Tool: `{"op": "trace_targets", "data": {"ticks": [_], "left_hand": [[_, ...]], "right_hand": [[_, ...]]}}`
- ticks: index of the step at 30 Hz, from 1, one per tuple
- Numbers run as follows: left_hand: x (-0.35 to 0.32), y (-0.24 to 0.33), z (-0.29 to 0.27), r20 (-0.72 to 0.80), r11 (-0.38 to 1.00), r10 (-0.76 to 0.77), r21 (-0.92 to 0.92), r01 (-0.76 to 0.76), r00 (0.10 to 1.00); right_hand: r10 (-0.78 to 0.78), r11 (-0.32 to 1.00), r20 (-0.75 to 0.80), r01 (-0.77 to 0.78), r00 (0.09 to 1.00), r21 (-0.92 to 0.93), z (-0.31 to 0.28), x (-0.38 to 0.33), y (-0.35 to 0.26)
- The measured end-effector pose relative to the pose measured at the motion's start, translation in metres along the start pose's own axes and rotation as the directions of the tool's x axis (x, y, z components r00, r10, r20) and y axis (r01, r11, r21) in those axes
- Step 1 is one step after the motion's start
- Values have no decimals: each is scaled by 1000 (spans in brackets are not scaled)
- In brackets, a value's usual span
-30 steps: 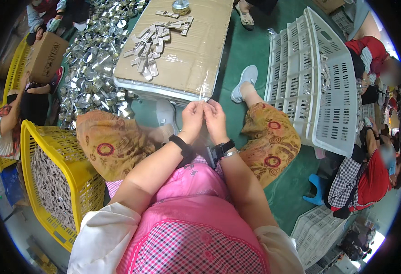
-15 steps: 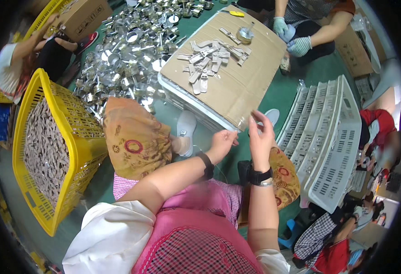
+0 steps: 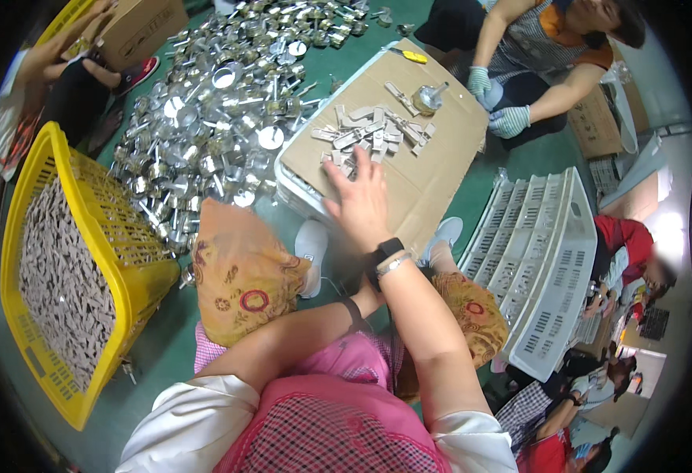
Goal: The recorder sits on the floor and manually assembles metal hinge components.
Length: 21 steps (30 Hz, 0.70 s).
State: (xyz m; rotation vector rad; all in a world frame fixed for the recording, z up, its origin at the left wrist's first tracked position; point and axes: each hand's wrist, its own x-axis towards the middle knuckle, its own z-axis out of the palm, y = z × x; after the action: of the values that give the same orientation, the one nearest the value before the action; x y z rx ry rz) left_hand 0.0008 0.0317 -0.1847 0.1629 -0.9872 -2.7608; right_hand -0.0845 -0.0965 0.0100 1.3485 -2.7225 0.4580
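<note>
My right hand [image 3: 359,197] reaches over the cardboard sheet [image 3: 432,189], open, with fingers spread and nothing in them. Its fingertips are at the near edge of a pile of flat, pale grey, strip-shaped pieces [image 3: 377,130]; whether they touch it I cannot tell. Down in my lap, my left hand [image 3: 369,297] is mostly hidden behind my right forearm, so its fingers do not show. Past the pile stands a round metal cup with a rod [image 3: 428,100]. A yellow cutter knife [image 3: 414,57] lies at the far edge of the cardboard.
Many metal cups with rods [image 3: 212,118] are heaped on the floor to the left. A yellow basket [image 3: 113,260] full of grey pieces stands nearer. On the right are stacked white crates [image 3: 555,292]. Across from me sits a person in striped gloves [image 3: 511,121].
My right hand has moved forward and left, from the cardboard's near edge to the pile. My left hand has drawn back toward my lap, behind the right forearm.
</note>
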Motion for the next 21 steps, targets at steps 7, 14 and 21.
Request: {"op": "trace_targets", "data": {"ticks": [7,14,21], "left_hand": [[2,50,26,-285,959,-260,32,281,922],[2,69,34,-277,850,-150,454,267,949],[2,57,34,-175,894,-290,-400,201,941]], "right_hand": [[76,997,-65,-76,995,4,13,-4,31],[210,951,-291,-126,934,281,23,-10,53],[363,872,-377,-167,852,461,6,-25,62]]}}
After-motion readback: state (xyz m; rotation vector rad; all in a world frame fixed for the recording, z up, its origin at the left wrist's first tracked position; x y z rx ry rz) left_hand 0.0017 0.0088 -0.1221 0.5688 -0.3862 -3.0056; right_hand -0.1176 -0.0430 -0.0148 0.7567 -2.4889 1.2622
